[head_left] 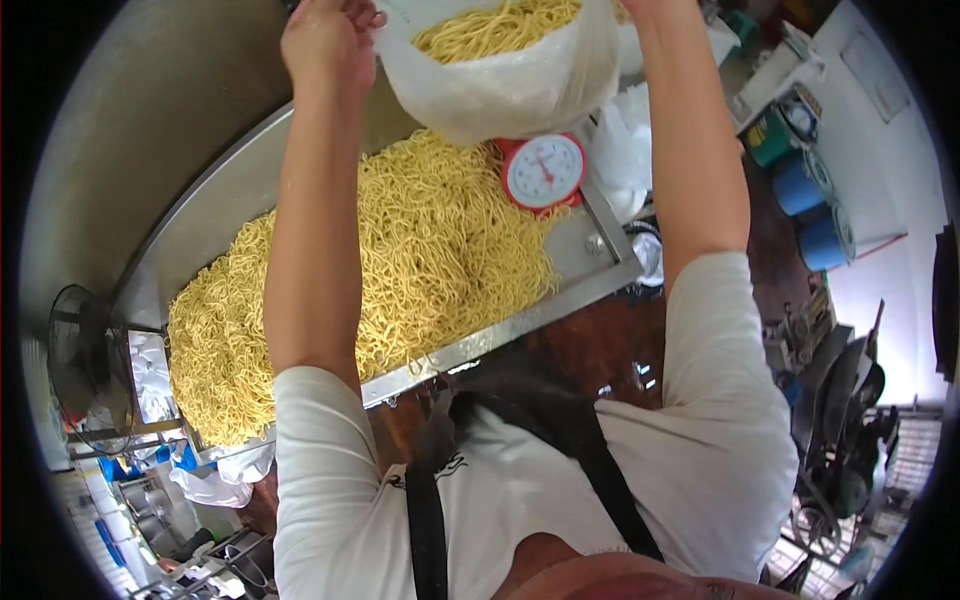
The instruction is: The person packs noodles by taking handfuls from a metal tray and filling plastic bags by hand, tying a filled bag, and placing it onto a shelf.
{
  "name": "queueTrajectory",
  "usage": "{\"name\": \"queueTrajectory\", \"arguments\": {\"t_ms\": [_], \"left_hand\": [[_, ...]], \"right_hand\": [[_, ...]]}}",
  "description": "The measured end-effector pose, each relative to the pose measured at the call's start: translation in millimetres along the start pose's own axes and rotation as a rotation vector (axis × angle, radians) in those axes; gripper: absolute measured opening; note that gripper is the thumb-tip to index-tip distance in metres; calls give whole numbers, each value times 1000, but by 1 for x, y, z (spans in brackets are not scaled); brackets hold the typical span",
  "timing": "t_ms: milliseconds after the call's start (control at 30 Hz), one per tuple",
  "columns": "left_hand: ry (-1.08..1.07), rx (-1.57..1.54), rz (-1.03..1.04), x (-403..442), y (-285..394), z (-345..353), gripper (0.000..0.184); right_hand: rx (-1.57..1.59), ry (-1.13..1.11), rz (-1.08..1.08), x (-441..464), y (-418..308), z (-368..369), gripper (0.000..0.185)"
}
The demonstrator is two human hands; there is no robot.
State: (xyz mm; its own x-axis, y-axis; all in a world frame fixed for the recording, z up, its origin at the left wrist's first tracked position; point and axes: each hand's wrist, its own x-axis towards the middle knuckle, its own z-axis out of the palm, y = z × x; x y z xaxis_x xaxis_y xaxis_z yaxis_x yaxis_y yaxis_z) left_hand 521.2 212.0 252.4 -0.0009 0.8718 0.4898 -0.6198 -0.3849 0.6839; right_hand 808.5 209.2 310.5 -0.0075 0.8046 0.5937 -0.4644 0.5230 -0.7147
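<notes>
A translucent plastic bag [500, 95] holding yellow noodles [500, 30] is raised at the top of the view, over a red scale [545, 172] with a round white dial. My left hand [332, 45] has its fingers closed on the bag's left edge. At the bag's right side, my right hand [648, 6] is mostly cut off by the top edge, its fingers hidden. Below the bag, a large heap of loose noodles [430, 240] lies in a metal tray [500, 335], partly behind my left forearm.
White plastic bags [625, 140] lie right of the scale. A fan [85, 365] stands at the far left. Blue containers [800, 185] and a green bin [768, 138] are on the floor at the right. Dark pans [840, 390] hang or lean at the lower right.
</notes>
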Motion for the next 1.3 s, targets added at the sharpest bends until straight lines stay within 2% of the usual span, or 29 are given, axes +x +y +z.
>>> {"name": "queueTrajectory", "arguments": {"t_ms": [67, 133, 167, 267, 333, 400, 467, 533, 600, 667, 700, 767, 800, 833, 933, 967, 1067, 1100, 1200, 1233, 1300], "left_hand": [[56, 3, 112, -17, 38, 5, 32], [4, -6, 134, -47, 69, -6, 32], [-19, -5, 139, -63, 84, -15, 33], [37, -23, -14, -122, 98, -63, 37], [160, 96, -176, -167, 78, -97, 37], [296, 219, -427, -201, 46, -148, 34], [403, 270, -603, -238, 31, -171, 31], [313, 280, -534, -255, 66, -153, 31], [283, 274, -497, -291, 114, -134, 30], [260, 172, -421, -321, 141, -151, 28], [313, 140, -460, -329, 139, -163, 27], [432, 77, -557, -356, 124, -188, 25], [536, 140, -619, -360, 107, -200, 24], [525, 124, -633, -357, 101, -202, 23], [445, 114, -589, -353, 123, -170, 24], [405, 115, -550, -351, 132, -161, 24], [460, 62, -539, -367, 140, -175, 25], [444, 34, -569, -370, 135, -182, 28], [388, 88, -673, -375, 124, -167, 30], [348, 75, -669, -374, 125, -161, 30], [305, 114, -678, -370, 119, -157, 30]], "right_hand": [[32, -144, -75, -20, -19, 27, 29], [113, -317, -80, -46, -23, 28, 30], [158, -303, -34, -69, -20, 43, 28], [188, -233, 151, -145, 11, 79, 27], [61, -169, 339, -199, 50, 91, 21], [116, -17, 581, -240, 112, 82, 23], [10, 60, 686, -295, 153, 89, 24], [-91, 29, 669, -294, 149, 104, 25], [-153, -32, 613, -306, 86, 133, 26], [-132, -55, 621, -331, 66, 130, 26], [-120, -67, 632, -343, 65, 129, 26], [-71, 112, 707, -369, 97, 123, 27], [-45, 209, 751, -380, 110, 121, 27], [17, 218, 711, -380, 119, 120, 28], [-196, 49, 660, -373, 99, 170, 28], [-176, 119, 618, -374, 87, 174, 26], [-413, 191, 614, -388, 88, 149, 23], [-443, 234, 681, -391, 96, 138, 23], [-1192, -130, 399, -390, 111, 143, 19], [-1448, -168, 466, -387, 105, 155, 22], [-1620, -156, 93, -373, 92, 198, 28]]}}
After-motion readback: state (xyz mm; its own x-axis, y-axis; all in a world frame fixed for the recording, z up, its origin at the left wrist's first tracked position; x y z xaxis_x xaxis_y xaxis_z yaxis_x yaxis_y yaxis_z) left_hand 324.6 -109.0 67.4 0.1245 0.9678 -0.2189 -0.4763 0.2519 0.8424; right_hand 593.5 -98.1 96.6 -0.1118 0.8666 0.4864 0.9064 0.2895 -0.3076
